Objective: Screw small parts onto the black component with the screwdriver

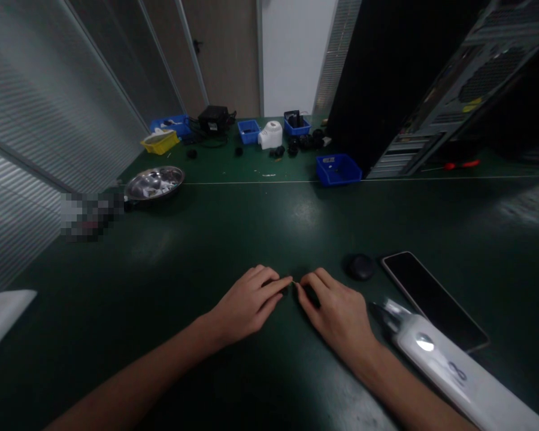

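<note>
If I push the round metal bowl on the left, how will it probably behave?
The metal bowl is probably stiff, given its shiny wall. Its round outline may let it turn when pushed. The white pieces inside look loose, so might shift.

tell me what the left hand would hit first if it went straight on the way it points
The left hand would likely meet the thin piece in the narrow gap first, if not touching it already, then the right hand; exact depth is unclear.
</note>
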`<state>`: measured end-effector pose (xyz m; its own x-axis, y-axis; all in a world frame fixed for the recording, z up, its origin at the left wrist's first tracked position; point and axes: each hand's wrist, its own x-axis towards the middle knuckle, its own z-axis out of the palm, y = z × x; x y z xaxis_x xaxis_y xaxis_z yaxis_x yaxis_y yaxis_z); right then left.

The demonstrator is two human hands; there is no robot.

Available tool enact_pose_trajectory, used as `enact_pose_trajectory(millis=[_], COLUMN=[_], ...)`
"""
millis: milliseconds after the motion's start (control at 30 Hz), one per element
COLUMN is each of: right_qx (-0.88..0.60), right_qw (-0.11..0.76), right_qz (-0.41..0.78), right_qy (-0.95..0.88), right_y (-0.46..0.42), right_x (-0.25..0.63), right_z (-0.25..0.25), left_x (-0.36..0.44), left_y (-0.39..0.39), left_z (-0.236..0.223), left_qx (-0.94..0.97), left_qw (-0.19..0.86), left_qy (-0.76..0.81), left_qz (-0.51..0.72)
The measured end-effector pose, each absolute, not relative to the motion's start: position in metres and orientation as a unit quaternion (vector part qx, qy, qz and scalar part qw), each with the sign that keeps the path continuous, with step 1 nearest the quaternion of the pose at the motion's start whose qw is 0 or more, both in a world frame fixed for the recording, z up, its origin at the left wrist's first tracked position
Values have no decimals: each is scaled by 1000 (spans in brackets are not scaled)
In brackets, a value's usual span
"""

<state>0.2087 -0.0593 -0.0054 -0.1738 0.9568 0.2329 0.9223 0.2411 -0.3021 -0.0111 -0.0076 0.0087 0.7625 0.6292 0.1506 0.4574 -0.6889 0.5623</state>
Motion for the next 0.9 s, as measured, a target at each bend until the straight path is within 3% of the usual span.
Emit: enact_pose_trajectory(millis=[200, 467, 600, 700, 900], right_qx=[-656, -669, -662, -662, -664], right_qw=[199, 199, 213, 219, 220], right_qz=[43, 60, 83, 87, 86], right_qy=[-727, -714, -714, -711, -709], right_y=[-59, -58, -59, -59, -57], right_x=[209, 208, 209, 209, 208], right_z=[-4, -3, 0, -1, -2], left_x=[-13, -15, -92, -188, -345], left_y=[-9, 2, 32, 54, 59], left_z=[10, 8, 1, 1, 3], left_qx=[887, 920, 869, 770, 647], left_qw=[288, 208, 176, 76, -97], left_qy=[309, 296, 427, 603, 754], left_qz=[186, 153, 175, 192, 56])
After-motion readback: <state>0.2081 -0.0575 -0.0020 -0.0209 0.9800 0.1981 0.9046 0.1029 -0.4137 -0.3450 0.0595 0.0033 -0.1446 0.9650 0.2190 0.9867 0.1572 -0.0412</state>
